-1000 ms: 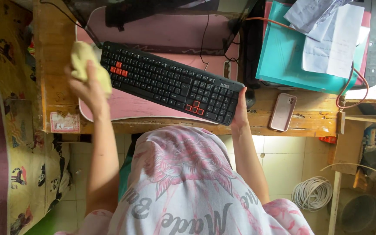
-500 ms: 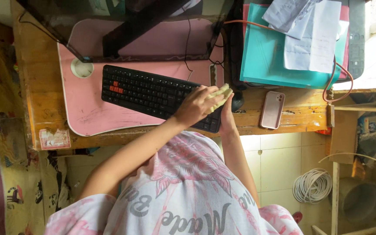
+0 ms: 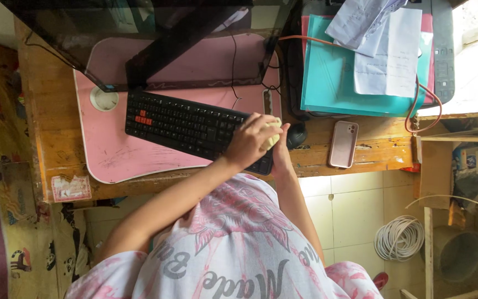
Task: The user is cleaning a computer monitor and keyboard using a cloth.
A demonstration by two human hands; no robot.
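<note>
Wiping sits at the right end of the black keyboard (image 3: pixel 195 126), near the tabletop's (image 3: pixel 51 138) front edge. Left hand (image 3: pixel 250 141) presses a yellow cloth (image 3: pixel 273 135) there, fingers closed over it; right hand (image 3: pixel 279 150) grips the keyboard's end. Pink mat (image 3: pixel 117 155) and phone (image 3: pixel 343 144) lie untouched.

Pinks and teal on a brown wooden desk (image 3: pixel 51 133)

Black keyboard (image 3: pixel 189 124) with orange-red keys – pink mat (image 3: pixel 117 158), pink phone (image 3: pixel 343 144), teal folder (image 3: pixel 327 83), pale yellow cloth (image 3: pixel 273 135) – white-and-pink floral shirt (image 3: pixel 239 243).
</note>
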